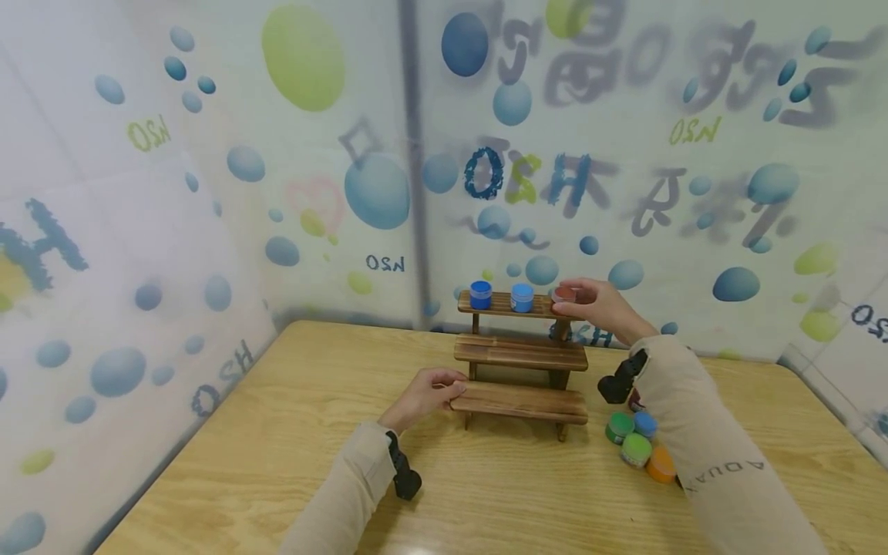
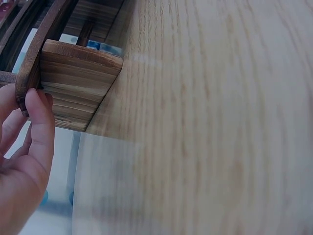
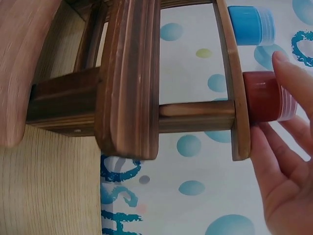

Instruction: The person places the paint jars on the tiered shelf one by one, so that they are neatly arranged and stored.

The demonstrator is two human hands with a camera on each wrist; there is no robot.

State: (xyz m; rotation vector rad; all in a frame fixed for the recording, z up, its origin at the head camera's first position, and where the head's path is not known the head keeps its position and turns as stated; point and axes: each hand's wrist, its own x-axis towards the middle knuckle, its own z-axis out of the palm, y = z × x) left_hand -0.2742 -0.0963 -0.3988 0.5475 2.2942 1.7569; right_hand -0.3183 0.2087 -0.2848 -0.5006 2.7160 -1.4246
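Observation:
A dark wooden three-step stand [image 1: 520, 351] is on the table. My left hand [image 1: 426, 393] pinches the left end of its lowest step, thumb and fingers on the board's edge in the left wrist view. At the right end of the top step, my right hand [image 1: 602, 307] holds a small red-brown jar [image 3: 264, 96] with a clear lid; in the right wrist view its base is right at the board. To its left on the same step stand a lighter blue jar [image 1: 522, 298] and a dark blue jar [image 1: 480, 295]. The two lower steps bear no jars.
Right of the stand, several jars are grouped on the table [image 1: 312, 432], among them a green jar [image 1: 620, 428], a light green jar [image 1: 636, 449] and an orange jar [image 1: 661, 465], partly behind the right sleeve. A printed curtain [image 1: 333, 154] hangs close behind the stand.

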